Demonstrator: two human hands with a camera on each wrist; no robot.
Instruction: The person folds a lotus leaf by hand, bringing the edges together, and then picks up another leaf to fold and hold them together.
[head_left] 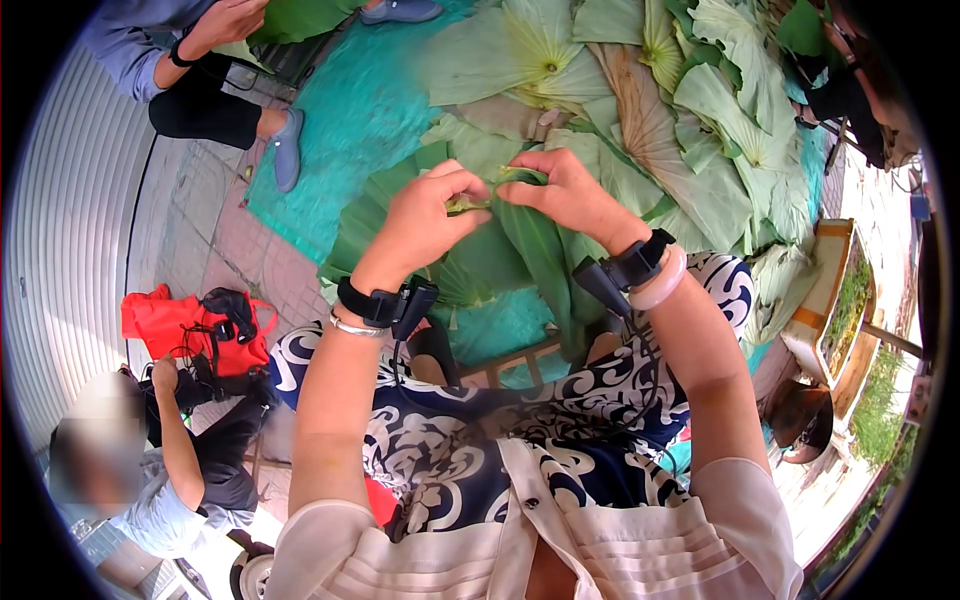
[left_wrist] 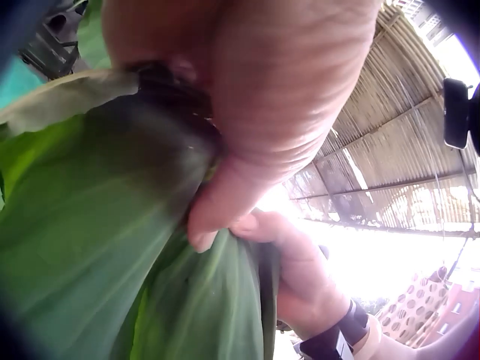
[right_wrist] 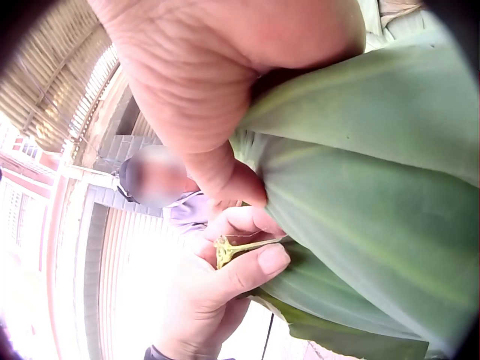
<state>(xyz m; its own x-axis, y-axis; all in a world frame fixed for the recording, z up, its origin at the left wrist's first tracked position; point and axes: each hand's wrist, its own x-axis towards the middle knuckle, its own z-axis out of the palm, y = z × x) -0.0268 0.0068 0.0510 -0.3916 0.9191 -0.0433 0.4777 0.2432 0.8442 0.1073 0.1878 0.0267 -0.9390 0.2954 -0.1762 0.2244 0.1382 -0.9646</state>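
Note:
A large green leaf (head_left: 535, 245) hangs in folds from both hands in the head view. The left hand (head_left: 428, 215) pinches its gathered edge between thumb and fingers. Close beside it, the right hand (head_left: 575, 195) grips another bunched part of the leaf. In the right wrist view, a short yellow-green stalk (right_wrist: 225, 251) sticks out by the left thumb, and the folded leaf (right_wrist: 360, 210) spreads from under the right thumb. The left wrist view shows the leaf (left_wrist: 90, 202) below the left thumb, with the fingertips of both hands close together.
Many flat leaves (head_left: 700, 150) lie piled on a turquoise sheet (head_left: 350, 130) ahead. One person (head_left: 215, 100) is at the upper left, another (head_left: 180, 450) at the lower left near a red bag (head_left: 165, 325). A box of greenery (head_left: 845, 300) stands at the right.

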